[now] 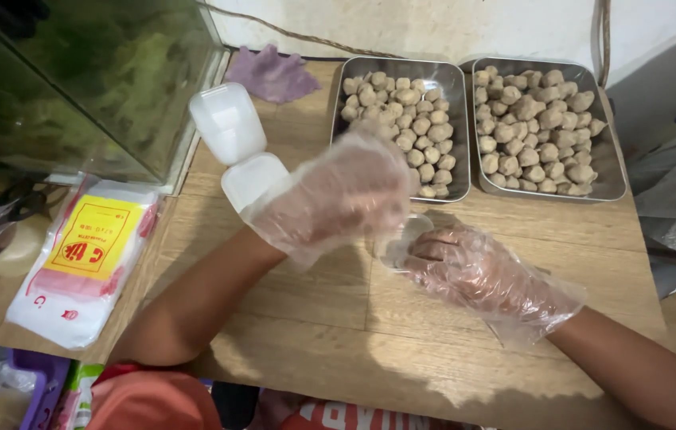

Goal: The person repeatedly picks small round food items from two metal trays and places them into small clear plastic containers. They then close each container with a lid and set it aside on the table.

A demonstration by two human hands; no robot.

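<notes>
Head view puts the small clear cup (403, 241) right at the middle of the wooden table (338, 334), and that is your pivot. Your right hand (490, 275), in a loose clear plastic glove, has its fingers curled round the cup from the right side, so the cup sits at that hand's fingertips with its mouth looking up and a little to the left. Your left hand (338, 195), gloved the same way, hovers just above and to the left of the cup, fingers bunched; it is blurred, so you cannot tell whether it pinches anything. The cup lies between the two hands, touching the right, just under the left.

Straight ahead of the left hand, on the far side of the cup, stands a steel tray (340, 119) full of small beige balls (401, 119); its near edge lies just past your left fingers. A second steel tray (613, 171) of the same balls sits beside it to the right, farther from both hands. So the left hand is the nearer one to the closer tray. Off to the left, a stack of white plastic tubs (238, 147) lies on its side, and beyond it a packet of plastic bags (87, 259) and a glass tank (75, 80).
</notes>
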